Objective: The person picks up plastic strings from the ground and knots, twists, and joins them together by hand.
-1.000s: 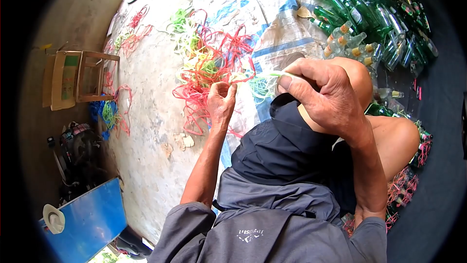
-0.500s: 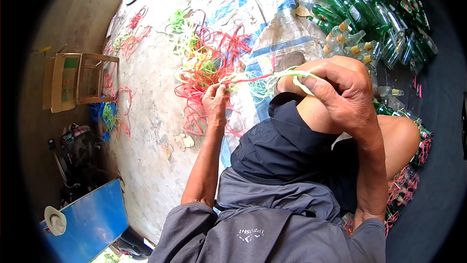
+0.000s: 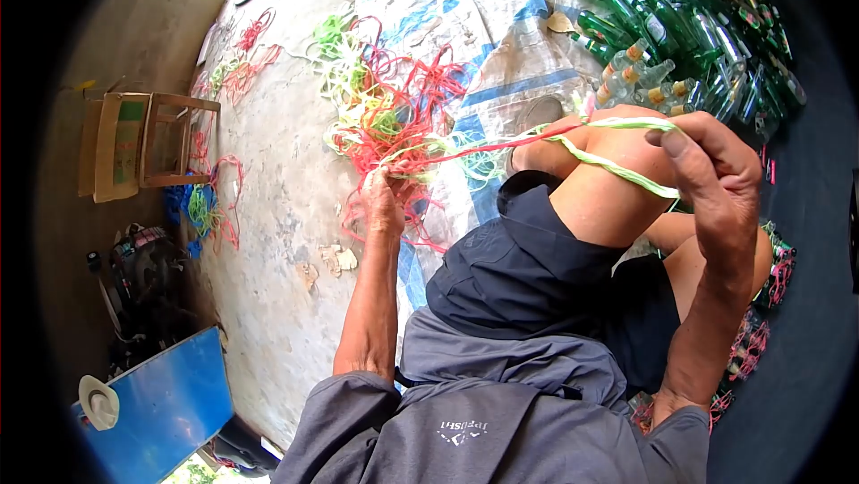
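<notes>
Green and red plastic twine (image 3: pixel 501 146) stretches between my two hands across my bent knee. My left hand (image 3: pixel 383 199) is closed on the twine at the lower edge of a tangled heap (image 3: pixel 385 117) of red, yellow-green and purple strands. Over the knee, my right hand (image 3: pixel 716 162) pinches a light-green length of the twine, with a loop hanging below the thumb. A short pinkish end sticks up near the knee. The fingertips of my left hand are partly hidden by the strands.
Green glass bottles (image 3: pixel 662 23) and clear bottles (image 3: pixel 631 77) lie piled at the upper right. A blue-and-white sheet (image 3: pixel 510 81) covers part of the floor. At left stand a wooden stool (image 3: pixel 183 182), a cardboard box (image 3: pixel 116 148) and a blue table (image 3: pixel 174 408) with a hat (image 3: pixel 98 404).
My right hand has moved to the right, drawing the twine out longer over the knee. My left hand has shifted slightly left and down.
</notes>
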Available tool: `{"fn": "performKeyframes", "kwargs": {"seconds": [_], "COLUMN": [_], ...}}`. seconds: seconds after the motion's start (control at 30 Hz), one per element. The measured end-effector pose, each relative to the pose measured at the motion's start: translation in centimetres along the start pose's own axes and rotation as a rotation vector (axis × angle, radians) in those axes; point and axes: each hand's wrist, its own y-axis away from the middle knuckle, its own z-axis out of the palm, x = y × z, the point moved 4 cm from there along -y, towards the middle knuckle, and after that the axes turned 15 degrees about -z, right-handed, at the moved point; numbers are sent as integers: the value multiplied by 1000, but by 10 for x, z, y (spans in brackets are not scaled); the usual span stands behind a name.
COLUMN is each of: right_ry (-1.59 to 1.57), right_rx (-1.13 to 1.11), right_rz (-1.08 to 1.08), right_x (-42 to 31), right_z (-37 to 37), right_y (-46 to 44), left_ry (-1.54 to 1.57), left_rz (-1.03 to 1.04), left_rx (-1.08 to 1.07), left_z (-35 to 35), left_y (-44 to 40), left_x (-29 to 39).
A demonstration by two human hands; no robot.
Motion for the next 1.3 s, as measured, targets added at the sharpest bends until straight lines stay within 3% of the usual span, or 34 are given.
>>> {"fn": "performKeyframes", "kwargs": {"seconds": [0.2, 0.4, 0.5, 0.6, 0.7, 0.77, 0.87, 1.0, 1.27, 1.3], "right_ry": [-23, 43, 77, 15, 52, -61, -93, -97, 5, 33], "right_rx": [64, 141, 165, 197, 404, 292, 397, 319, 507, 512], "right_rz": [-23, -100, -98, -108, -122, -177, -155, -263, -241, -220], "right_x": [-19, -28, -32, -33, -39, -35, -40, -59, -70, -74], "right_z": [-30, -54, -66, -79, -87, -105, -118, -118, -143, -142], "right_y": [6, 11, 13, 14, 15, 16, 18, 7, 17, 19], "left_ry": [53, 33, 46, -25, -32, -85, -138, -207, -270, -496], "left_rz": [-4, 141, 72, 86, 68, 99, 126, 175, 167, 306], "left_rx": [55, 38, 72, 103, 162, 187, 176, 218, 301, 334], "left_z": [5, -20, -16, -22, -20, -25, -33, -34, -55, -70], "left_y": [8, -24, -10, -11, -3, -6, -10, -8, -7, -20], "left_x": [-1, -17, -13, -11, -5, -3, -1, 8, 21, 19]}}
